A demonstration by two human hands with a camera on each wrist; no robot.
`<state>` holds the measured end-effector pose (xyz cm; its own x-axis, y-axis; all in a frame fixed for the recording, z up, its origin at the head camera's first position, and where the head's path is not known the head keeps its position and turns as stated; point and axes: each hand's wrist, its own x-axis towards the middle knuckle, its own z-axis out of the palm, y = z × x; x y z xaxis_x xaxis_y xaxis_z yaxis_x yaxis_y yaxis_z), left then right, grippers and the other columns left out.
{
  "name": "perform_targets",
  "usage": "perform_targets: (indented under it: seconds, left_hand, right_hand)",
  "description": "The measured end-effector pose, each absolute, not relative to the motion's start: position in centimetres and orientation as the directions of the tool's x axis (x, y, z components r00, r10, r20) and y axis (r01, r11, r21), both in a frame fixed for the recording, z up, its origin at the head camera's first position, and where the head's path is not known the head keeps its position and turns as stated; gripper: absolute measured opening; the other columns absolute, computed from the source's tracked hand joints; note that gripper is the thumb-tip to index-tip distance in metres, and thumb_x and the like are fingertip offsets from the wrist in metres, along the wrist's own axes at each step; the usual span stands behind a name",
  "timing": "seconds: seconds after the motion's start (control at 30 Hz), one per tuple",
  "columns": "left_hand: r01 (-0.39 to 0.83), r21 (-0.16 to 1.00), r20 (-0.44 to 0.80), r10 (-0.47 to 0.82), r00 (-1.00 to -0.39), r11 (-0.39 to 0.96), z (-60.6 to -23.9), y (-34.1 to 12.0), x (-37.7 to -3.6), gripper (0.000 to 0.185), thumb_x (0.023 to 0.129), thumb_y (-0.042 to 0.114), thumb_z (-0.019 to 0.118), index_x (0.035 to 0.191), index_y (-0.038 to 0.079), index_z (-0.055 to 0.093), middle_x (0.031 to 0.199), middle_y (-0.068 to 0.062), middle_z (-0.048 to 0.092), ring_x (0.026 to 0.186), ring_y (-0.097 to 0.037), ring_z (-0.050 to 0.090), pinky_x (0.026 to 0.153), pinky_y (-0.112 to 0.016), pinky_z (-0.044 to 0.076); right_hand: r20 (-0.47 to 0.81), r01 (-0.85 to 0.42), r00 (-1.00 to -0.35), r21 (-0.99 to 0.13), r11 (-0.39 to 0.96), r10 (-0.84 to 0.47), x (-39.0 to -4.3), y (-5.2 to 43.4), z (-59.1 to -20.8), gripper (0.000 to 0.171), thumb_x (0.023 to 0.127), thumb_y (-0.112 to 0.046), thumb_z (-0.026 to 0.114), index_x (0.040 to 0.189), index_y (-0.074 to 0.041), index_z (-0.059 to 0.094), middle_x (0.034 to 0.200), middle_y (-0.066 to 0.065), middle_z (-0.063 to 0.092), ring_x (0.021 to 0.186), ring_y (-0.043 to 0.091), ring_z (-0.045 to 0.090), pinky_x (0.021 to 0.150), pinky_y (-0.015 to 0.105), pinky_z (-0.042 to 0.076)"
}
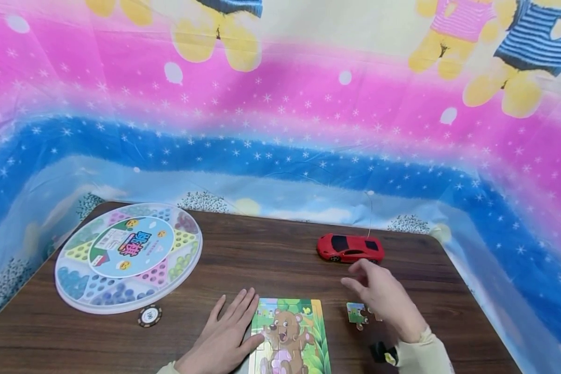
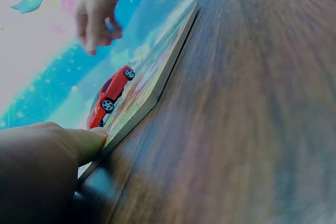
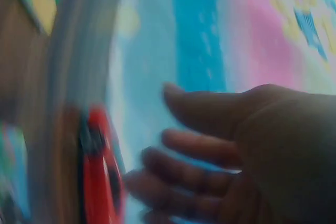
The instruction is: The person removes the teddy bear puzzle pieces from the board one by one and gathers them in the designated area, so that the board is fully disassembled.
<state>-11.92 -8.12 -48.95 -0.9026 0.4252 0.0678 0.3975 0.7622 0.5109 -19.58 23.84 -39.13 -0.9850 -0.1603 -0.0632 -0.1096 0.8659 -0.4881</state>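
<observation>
A bear jigsaw puzzle [image 1: 287, 332] lies at the front edge of the head view. My left hand [image 1: 226, 332] rests flat beside it, fingers straight, with the thumb on the puzzle's left border; the left wrist view shows this thumb [image 2: 86, 142] touching the board's edge. Over the right part of the table hovers my right hand [image 1: 385, 296], fingers loosely bent and nothing between them. Below it lie loose puzzle pieces [image 1: 355, 313], partly hidden by the hand. Beyond that hand stands a red toy car [image 1: 350, 248], also visible in the blurred right wrist view.
A round Chinese checkers set [image 1: 131, 254] with coloured marbles sits at the left. A poker chip [image 1: 149, 315] lies close to its rim. A black strap-like object [image 1: 378, 353] shows by the right wrist. A printed cloth [image 1: 280, 119] hangs behind the brown table [image 1: 252, 249].
</observation>
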Motion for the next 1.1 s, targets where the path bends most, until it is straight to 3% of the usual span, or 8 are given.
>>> perform_targets:
  seconds: [0.2,0.33,0.47,0.9,1.1]
  left_hand:
    - [0.398,0.506,0.068,0.425,-0.903,0.765,-48.9,-8.1,-12.0,0.076,0.099,0.057,0.039,0.154,0.005,0.028,0.160,-0.009,0.021,0.148,-0.027,0.013,0.113,-0.058,0.003]
    - [0.400,0.505,0.068,0.427,-0.902,0.765,-48.8,-8.1,-12.0,0.076,0.099,0.058,0.039,0.154,0.005,0.028,0.160,-0.009,0.021,0.148,-0.027,0.013,0.113,-0.058,0.003]
    - [0.403,0.491,0.067,0.427,-0.902,0.772,-48.9,-8.2,-12.0,0.076,0.099,0.058,0.038,0.154,0.005,0.028,0.160,-0.009,0.022,0.148,-0.027,0.014,0.113,-0.059,0.005]
    - [0.404,0.499,0.066,0.431,-0.900,0.767,-48.9,-8.3,-11.9,0.075,0.100,0.057,0.038,0.154,0.005,0.028,0.160,-0.009,0.021,0.148,-0.026,0.014,0.113,-0.058,0.004]
    - [0.403,0.508,0.075,0.427,-0.901,0.761,-49.1,-8.3,-11.9,0.076,0.100,0.057,0.038,0.153,0.005,0.028,0.160,-0.009,0.022,0.148,-0.027,0.014,0.113,-0.058,0.003]
  right_hand:
    - [0.030,-0.321,-0.930,-0.552,0.770,-0.367,-18.5,19.4,-40.5,0.018,0.092,-0.034,0.069,0.102,-0.020,0.065,0.083,-0.012,0.061,0.066,0.007,0.055,0.056,0.028,0.048]
    - [0.028,-0.416,-0.869,-0.582,0.699,-0.494,-17.7,17.4,-41.7,0.017,0.094,-0.033,0.066,0.102,-0.018,0.065,0.079,-0.013,0.059,0.063,0.004,0.055,0.054,0.025,0.047]
    - [-0.030,-0.424,-0.830,-0.614,0.666,-0.557,-17.1,16.0,-42.5,0.023,0.095,-0.034,0.065,0.106,-0.014,0.065,0.076,-0.011,0.056,0.055,0.004,0.055,0.050,0.024,0.047]
    - [-0.126,-0.459,-0.782,-0.546,0.701,-0.610,-16.1,14.0,-44.8,0.031,0.092,-0.034,0.069,0.115,-0.015,0.065,0.085,-0.011,0.050,0.062,0.001,0.048,0.055,0.019,0.045]
    - [-0.131,-0.464,-0.772,-0.554,0.691,-0.622,-15.8,13.9,-44.8,0.025,0.093,-0.032,0.068,0.113,-0.017,0.066,0.089,-0.011,0.051,0.066,-0.001,0.050,0.059,0.019,0.047]
